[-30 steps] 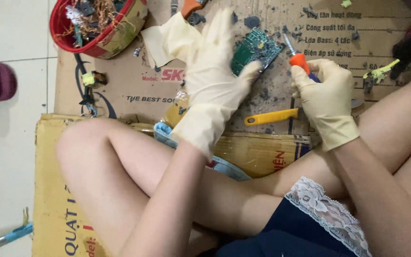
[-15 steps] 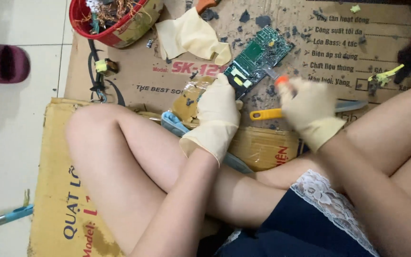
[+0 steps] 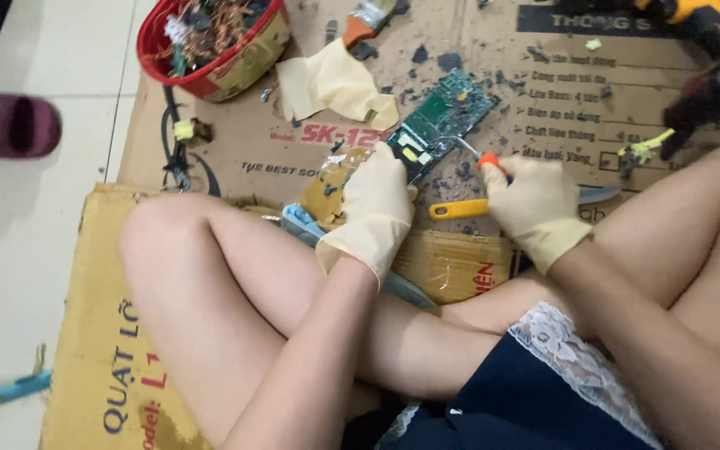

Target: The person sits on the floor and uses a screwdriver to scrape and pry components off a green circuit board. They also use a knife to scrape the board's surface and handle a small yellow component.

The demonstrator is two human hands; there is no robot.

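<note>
Left hand (image 3: 374, 208) pins circuit board (image 3: 443, 121); right hand (image 3: 533, 207) angles screwdriver (image 3: 481, 158).

Gloved hands (image 3: 377, 208) close together, gripping

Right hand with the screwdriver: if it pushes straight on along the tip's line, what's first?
The right hand aims the screwdriver up-left. Its tip already seems to meet the green circuit board, which the left hand steadies; exact contact is hard to judge.

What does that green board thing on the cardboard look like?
The green circuit board is a long flat rectangle dotted with small parts and a darker square chip. It lies slanted on the brown cardboard. The gloved left hand holds its near end, and the screwdriver in the right hand touches its edge.
</note>
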